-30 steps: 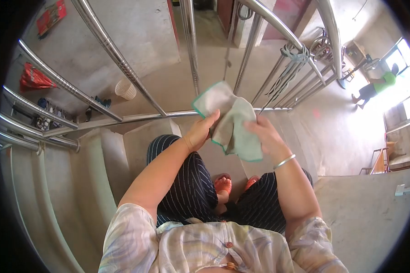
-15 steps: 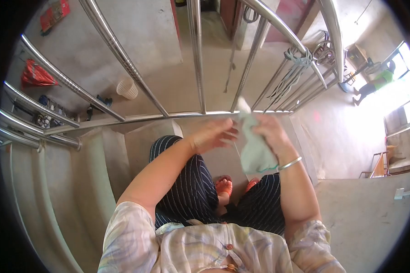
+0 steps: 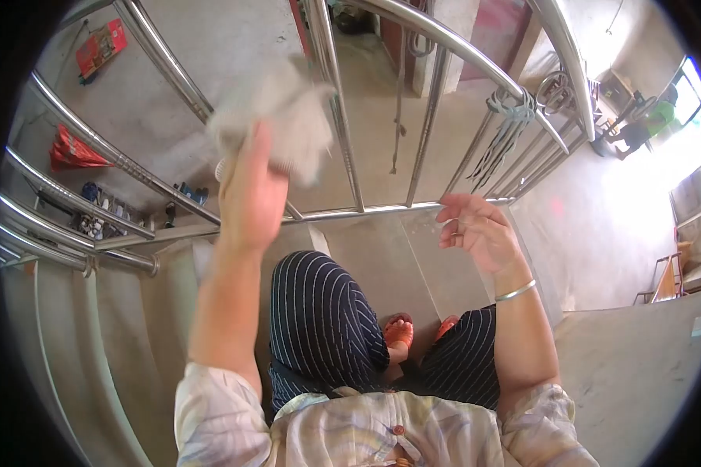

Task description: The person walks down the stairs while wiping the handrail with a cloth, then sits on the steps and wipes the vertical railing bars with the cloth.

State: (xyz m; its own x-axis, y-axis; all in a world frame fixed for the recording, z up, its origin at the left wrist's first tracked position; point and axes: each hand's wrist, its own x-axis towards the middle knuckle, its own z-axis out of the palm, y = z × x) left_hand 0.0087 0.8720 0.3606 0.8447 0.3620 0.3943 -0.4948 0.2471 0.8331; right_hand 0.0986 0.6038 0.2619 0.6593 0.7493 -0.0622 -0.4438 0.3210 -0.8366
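Observation:
My left hand [image 3: 255,194] is raised at the upper left, closed on a pale cloth [image 3: 284,117] that is blurred by motion. The cloth is bunched up in front of the metal railing bars [image 3: 341,124]; whether it touches them I cannot tell. My right hand [image 3: 479,233], with a bangle at the wrist, holds nothing. Its fingers are loosely curled and apart, near the railing's bottom rail [image 3: 389,208].
Concrete steps [image 3: 125,335] descend or rise at the left. Grey-green strips [image 3: 509,124] are tied to the railing. Beyond it are a red bag [image 3: 76,148], shoes [image 3: 105,214] and a person in green [image 3: 650,124] at the far right.
The cloth has passed from my right hand to my left, which has moved up and left towards the railing bars. My right hand has let go, fingers now apart. The view has shifted slightly.

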